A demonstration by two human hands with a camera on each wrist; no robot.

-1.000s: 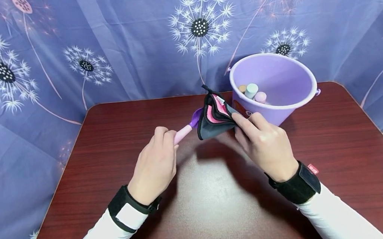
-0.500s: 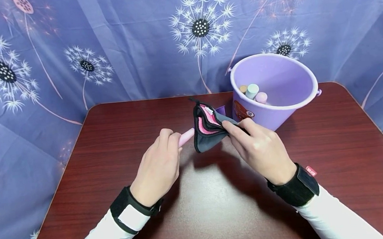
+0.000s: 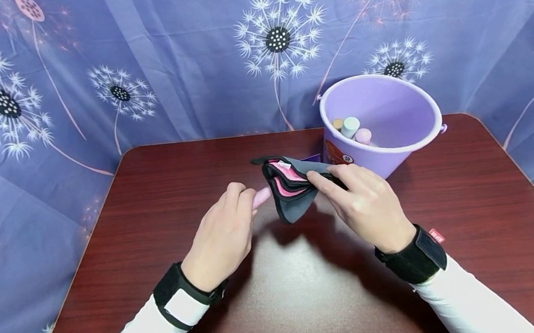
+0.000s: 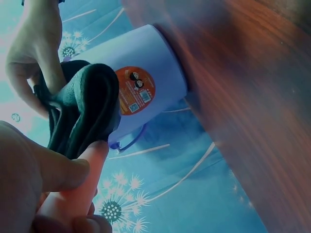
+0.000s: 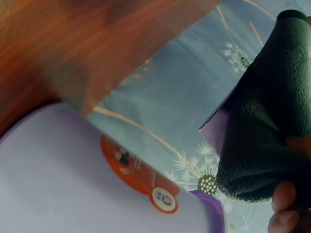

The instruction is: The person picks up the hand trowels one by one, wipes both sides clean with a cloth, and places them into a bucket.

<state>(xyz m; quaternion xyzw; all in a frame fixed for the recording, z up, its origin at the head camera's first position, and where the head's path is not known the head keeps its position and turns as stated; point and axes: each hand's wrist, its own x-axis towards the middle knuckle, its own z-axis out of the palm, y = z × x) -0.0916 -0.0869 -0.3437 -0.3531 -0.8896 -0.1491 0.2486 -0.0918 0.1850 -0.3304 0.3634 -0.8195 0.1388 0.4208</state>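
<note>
My left hand grips the pink handle of a toy shovel. A corner of its purple blade shows behind a folded dark grey cloth with black edging and pink inner layers. The rest of the blade is hidden by the cloth. My right hand pinches the gathered cloth between thumb and fingers, over the table and in front of the bucket. In the left wrist view the thumb lies along the handle, and the cloth overlaps the handle's upper end. The right wrist view shows the blade beside the fluffy cloth.
A light purple bucket stands at the back right of the dark red wooden table. Inside it are a mint-green rod end, a pink one and a tan one. A dandelion-print curtain hangs behind.
The shovel has slid right behind the cloth, so its blade now shows on the cloth's far right side. The cloth has turned and come slightly lower and left. The bucket stays put.
</note>
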